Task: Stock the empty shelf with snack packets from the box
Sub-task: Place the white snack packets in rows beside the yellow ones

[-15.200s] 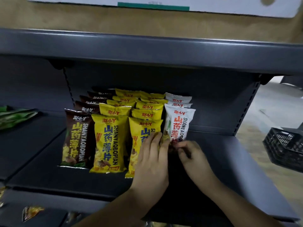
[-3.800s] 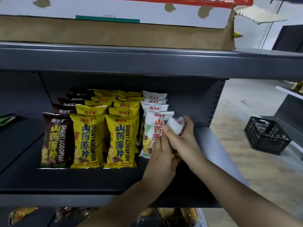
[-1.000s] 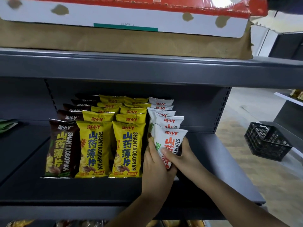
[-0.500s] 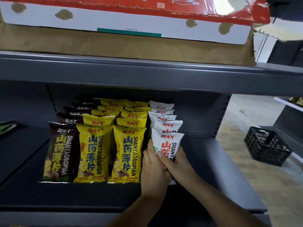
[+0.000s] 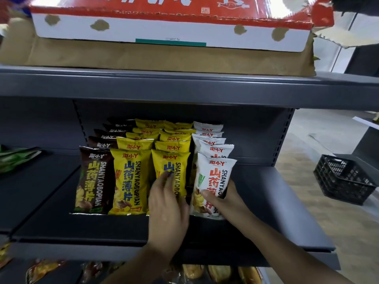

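Observation:
Rows of snack packets stand upright on the dark grey shelf (image 5: 266,201): a brown row (image 5: 93,181), two yellow rows (image 5: 129,181) and a white row at the right. My right hand (image 5: 223,198) grips the front white packet (image 5: 215,177) low on its right side, thumb across its face. My left hand (image 5: 167,201) lies with straight fingers against the front packet of the right yellow row (image 5: 174,167). The cardboard box (image 5: 164,37), red and white, sits on the shelf above.
A black plastic crate (image 5: 344,181) stands on the floor to the right. Green packets (image 5: 14,158) lie on the neighbouring shelf at the left. More packets show on the shelf below (image 5: 205,273). Bare shelf surface lies right of the white row.
My left hand has slid left from the white packet onto the yellow one. The front white packet now stands lower and upright at the row's front, still in my right hand.

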